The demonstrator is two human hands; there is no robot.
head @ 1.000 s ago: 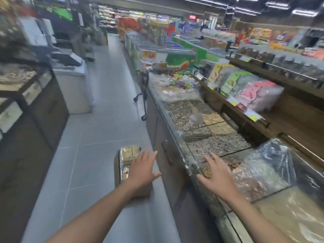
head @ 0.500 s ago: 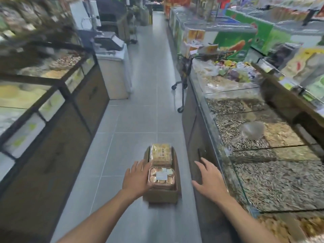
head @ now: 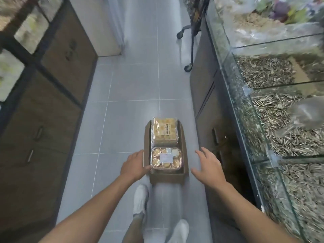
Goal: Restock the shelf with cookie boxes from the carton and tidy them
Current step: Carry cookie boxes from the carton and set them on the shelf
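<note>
Two clear plastic boxes (head: 164,131) are held in a brown cardboard carton (head: 166,178) on grey tiles (head: 131,85). Its left wall is touched by the left hand (head: 134,164), grip unclear. The right hand (head: 208,166) is held spread beside it, nearer than before.

We saw a grey floor (head: 133,85) made of big square tiles with thin pale lines between them. The carton (head: 166,178) was brown. The far box (head: 164,130) was see-through, and its cookies were pale yellow squares under a label with dark writing. The near box (head: 165,158) was see-through too, and it held round golden-brown cookies under a white label. The shoes (head: 140,199) were white. The cabinets (head: 52,102) were dark brown, and one handle (head: 29,156) was silver. The seeds (head: 280,137) were striped black and white. The scoop (head: 301,116) looked see-through and greyish. The wheels (head: 187,68) were black. The blurry things (head: 280,7) in the top corner were purple and green.
</note>
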